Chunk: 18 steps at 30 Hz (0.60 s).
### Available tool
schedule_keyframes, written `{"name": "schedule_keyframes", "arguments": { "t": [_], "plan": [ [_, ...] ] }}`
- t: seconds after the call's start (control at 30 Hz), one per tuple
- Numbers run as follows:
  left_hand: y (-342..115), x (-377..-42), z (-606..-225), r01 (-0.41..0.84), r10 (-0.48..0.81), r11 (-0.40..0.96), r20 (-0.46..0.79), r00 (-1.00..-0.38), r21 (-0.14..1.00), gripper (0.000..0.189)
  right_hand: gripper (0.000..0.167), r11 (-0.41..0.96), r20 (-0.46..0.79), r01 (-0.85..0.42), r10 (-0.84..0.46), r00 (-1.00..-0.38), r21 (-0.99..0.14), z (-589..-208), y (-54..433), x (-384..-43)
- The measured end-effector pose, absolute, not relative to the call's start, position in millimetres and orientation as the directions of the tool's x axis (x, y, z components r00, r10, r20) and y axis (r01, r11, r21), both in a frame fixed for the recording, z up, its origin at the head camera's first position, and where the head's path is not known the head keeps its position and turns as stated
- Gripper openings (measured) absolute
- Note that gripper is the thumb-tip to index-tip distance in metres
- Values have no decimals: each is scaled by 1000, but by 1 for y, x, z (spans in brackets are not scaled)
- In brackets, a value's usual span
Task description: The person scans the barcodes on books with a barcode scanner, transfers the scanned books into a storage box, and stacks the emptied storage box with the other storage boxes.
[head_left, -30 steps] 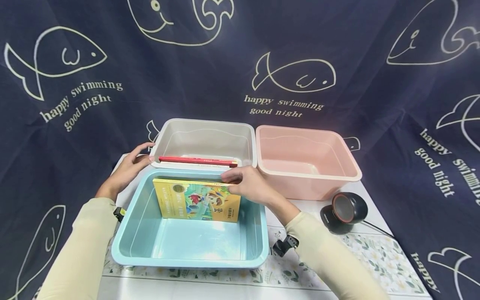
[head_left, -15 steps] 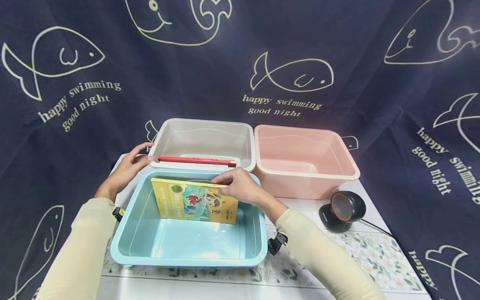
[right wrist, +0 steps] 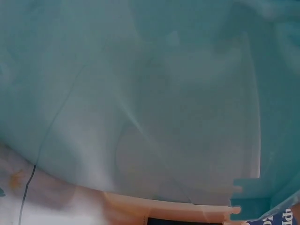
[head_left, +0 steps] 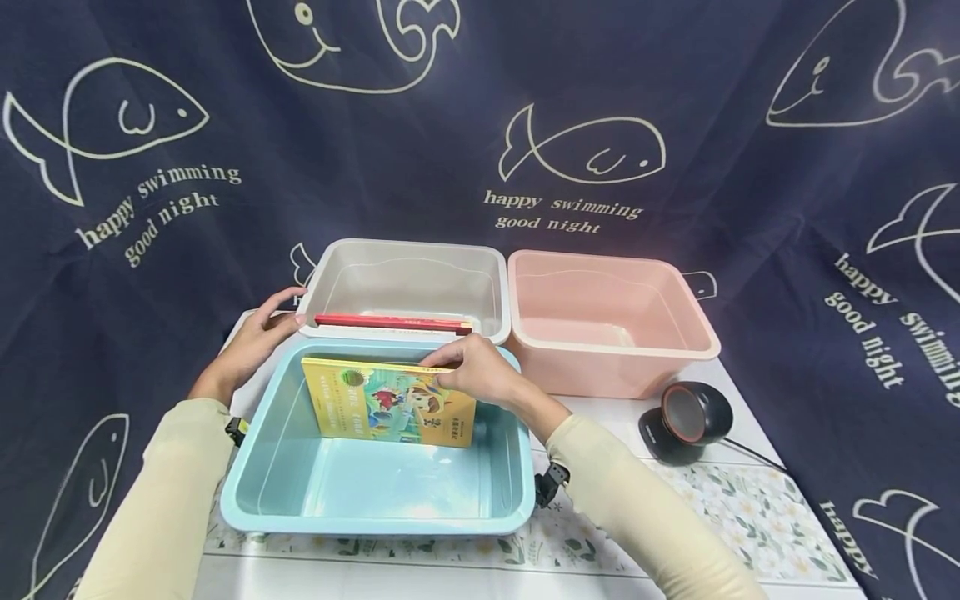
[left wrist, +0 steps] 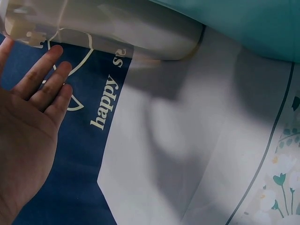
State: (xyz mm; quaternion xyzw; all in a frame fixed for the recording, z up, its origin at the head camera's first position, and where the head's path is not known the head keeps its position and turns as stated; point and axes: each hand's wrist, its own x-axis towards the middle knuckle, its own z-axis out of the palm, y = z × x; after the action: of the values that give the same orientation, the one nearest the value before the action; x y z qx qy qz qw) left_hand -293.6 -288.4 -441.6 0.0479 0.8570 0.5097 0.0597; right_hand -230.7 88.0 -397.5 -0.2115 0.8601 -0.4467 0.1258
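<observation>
A yellow picture book stands on its edge in the blue bin, along its far wall, leaning slightly. My right hand holds its top edge near the right corner, thumb in front and fingers going behind. My left hand is at the left end of the grey bin, its thumb and index finger at the rim. In the left wrist view its other fingers are extended beside the bin's wall. The right wrist view shows mostly the blue bin's wall; the right hand's fingers are hidden there.
Inside the grey bin, a red book stands against the near wall. A pink bin sits to its right. At the table's right is a black round device with a cable. A dark fish-print curtain hangs behind.
My right hand has slid a little left along the book's top edge, then stayed nearly still. The book and the left hand have hardly moved.
</observation>
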Motion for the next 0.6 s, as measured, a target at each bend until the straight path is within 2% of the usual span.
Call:
{"name": "schedule_keyframes", "arguments": {
  "t": [0.33, 0.6],
  "plan": [
    [-287, -291, -443, 53, 155, 467, -23, -988, 883, 68, 23, 448, -29, -208, -467, -884, -869, -395, 89, -227],
    [-289, -290, -440, 71, 153, 474, -3, -988, 878, 65, 27, 397, 25, -203, -410, -912, -895, -369, 104, -225]
  ]
}}
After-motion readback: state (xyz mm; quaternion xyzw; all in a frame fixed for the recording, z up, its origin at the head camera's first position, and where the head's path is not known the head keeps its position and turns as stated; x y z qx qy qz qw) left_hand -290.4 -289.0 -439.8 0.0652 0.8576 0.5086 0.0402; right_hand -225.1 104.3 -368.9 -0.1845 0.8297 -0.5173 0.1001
